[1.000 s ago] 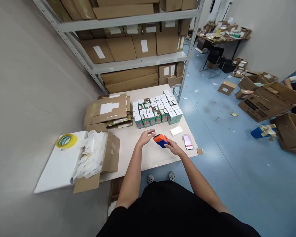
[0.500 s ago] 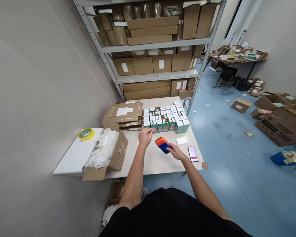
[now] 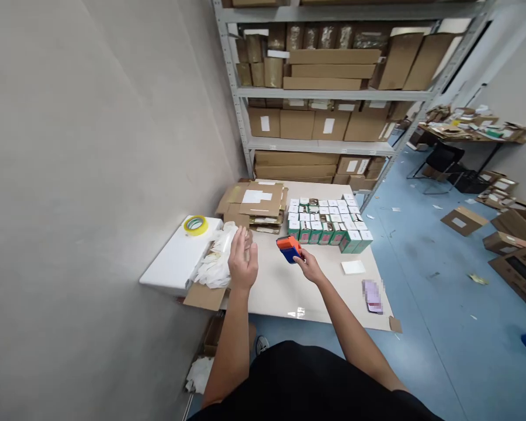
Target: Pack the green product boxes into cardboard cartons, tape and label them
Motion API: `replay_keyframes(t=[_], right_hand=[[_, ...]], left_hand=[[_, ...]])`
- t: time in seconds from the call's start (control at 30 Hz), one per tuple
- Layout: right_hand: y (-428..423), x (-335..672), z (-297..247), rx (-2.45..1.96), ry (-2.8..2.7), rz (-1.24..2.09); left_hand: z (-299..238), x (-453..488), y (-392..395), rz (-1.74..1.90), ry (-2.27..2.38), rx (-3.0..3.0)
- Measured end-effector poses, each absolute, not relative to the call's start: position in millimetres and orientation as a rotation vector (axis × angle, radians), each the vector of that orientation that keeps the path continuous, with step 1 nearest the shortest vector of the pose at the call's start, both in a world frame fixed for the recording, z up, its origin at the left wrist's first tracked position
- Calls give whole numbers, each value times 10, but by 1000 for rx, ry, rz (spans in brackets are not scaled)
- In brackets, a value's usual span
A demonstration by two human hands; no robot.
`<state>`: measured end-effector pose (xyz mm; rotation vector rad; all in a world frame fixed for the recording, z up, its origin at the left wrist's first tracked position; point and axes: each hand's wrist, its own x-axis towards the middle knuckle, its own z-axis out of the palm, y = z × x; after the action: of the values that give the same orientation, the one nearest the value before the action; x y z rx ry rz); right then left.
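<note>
My right hand point(image 3: 309, 266) is closed around an orange and blue handheld device point(image 3: 289, 249); its exact kind is not clear. The device is held above the table point(image 3: 272, 292), tilted, with its orange end toward the far left. My left hand point(image 3: 242, 261) is open, fingers stretched upward and nothing visible in it. It is raised in front of a cardboard box point(image 3: 207, 296) filled with crumpled white material point(image 3: 214, 263). Beyond the device stand rows of small white and green boxes point(image 3: 326, 233), several with open tops.
Flattened cardboard point(image 3: 263, 202) is stacked at the table's back left. A yellow tape roll point(image 3: 196, 225) lies on a white surface point(image 3: 170, 257) by the wall. A white card point(image 3: 353, 267) and a phone point(image 3: 372, 296) lie at the right. Shelving point(image 3: 333, 93) with cartons stands behind.
My left hand has opened from a pinch near the device and moved left toward the box of white material. My right hand keeps hold of the device. The camera view has turned left.
</note>
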<state>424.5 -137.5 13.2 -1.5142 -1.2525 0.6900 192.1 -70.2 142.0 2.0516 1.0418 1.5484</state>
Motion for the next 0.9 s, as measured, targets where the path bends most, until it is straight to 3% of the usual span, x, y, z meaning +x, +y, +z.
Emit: replay_keyframes(t=[0.6, 0.77, 0.9], right_hand=[[866, 924, 96, -1637, -1985, 432], [1287, 314, -57, -1755, -2085, 542], [1369, 243, -131, -1607, -1965, 557]], left_hand=[[999, -797, -89, 1764, 1882, 1521], [873, -1119, -174, 1703, 1963, 1497], [787, -1164, -106, 1646, 1918, 1510]])
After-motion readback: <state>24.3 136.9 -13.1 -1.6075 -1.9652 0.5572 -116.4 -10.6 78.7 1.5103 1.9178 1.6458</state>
